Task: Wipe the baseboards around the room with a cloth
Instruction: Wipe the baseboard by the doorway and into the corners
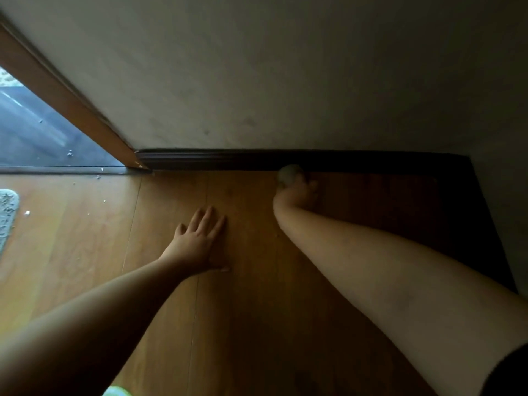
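A dark brown baseboard (228, 160) runs along the foot of the grey wall, from the wooden door frame on the left to the dim corner on the right. My right hand (298, 191) grips a small bunched pale cloth (288, 174) and holds it against the baseboard near its middle. My left hand (200, 241) lies flat on the wooden floor with fingers spread, a little left of and nearer than the right hand.
A wooden door frame (71, 110) slants down to the baseboard's left end, with a grey surface beyond the threshold. Small white crumbs lie on the floor near the threshold. A grey mat's edge (7, 215) shows at far left. The right corner is in shadow.
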A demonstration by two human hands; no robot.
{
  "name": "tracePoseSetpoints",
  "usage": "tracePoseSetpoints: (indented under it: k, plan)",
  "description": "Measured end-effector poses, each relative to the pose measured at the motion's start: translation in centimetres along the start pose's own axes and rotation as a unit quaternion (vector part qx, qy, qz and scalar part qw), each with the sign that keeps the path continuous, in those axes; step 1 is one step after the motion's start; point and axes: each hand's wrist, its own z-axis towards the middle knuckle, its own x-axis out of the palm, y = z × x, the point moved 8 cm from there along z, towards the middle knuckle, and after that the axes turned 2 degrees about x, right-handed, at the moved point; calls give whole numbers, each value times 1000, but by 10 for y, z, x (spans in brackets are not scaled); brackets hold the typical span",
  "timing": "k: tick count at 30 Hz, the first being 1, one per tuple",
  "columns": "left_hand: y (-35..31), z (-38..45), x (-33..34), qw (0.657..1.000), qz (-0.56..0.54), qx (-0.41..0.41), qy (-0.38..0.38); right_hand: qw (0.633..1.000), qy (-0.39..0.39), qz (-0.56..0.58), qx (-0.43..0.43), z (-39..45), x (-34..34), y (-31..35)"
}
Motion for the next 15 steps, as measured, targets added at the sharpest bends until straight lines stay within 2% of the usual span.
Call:
tracePoseSetpoints:
  k: [2,4,7,12,15]
  plan:
    - [6,-4,5,1000,-20,-15,1,996,68,37,-34,-19,28,30]
    - [4,-9,10,1000,-20,-20,-4,991,101,27,-79,-38,49,63]
    - [5,-13,12,999,-33,-27,-1,994,79,25,-69,-45,48,72]
    - [21,-22,14,1000,-14,-28,0,996,13,29,-86,-40,23,48]
    - [35,-25,11,999,-16,-46,1,997,-37,40,-54,-31,6,26]
